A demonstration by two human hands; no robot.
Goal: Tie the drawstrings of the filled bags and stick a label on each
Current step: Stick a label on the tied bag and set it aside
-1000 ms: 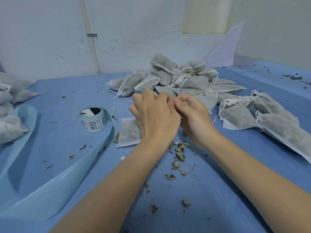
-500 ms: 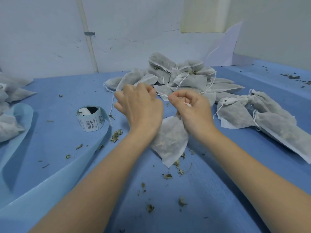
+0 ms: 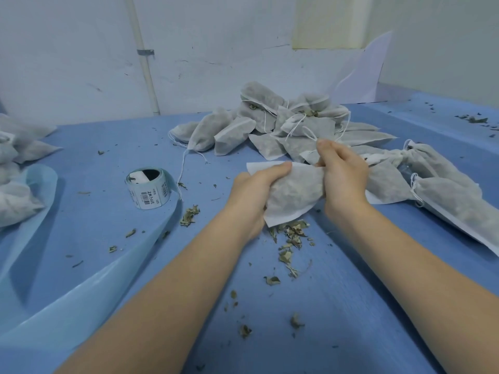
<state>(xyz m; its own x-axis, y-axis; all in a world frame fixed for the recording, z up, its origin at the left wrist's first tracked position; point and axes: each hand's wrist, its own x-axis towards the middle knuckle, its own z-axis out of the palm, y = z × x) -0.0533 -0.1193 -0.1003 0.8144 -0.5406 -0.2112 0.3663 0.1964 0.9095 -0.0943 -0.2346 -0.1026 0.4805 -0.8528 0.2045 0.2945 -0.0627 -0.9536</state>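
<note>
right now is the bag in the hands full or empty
Full: the bag bulges between the left hand and right hand, dark contents showing through.

Both hands held one filled bag (image 3: pixel 293 193) above the blue table (image 3: pixel 351 306): the left hand (image 3: pixel 253 195) gripped its flat bottom end and the right hand (image 3: pixel 343 176) gripped its gathered neck. A label roll (image 3: pixel 148 188) stood to the left, and a pile of bags (image 3: pixel 283 125) lay behind. Dried leaf bits (image 3: pixel 290 236) lay under the held bag.

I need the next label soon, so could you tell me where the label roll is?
The label roll stands on the blue table, left of the left hand.
</note>
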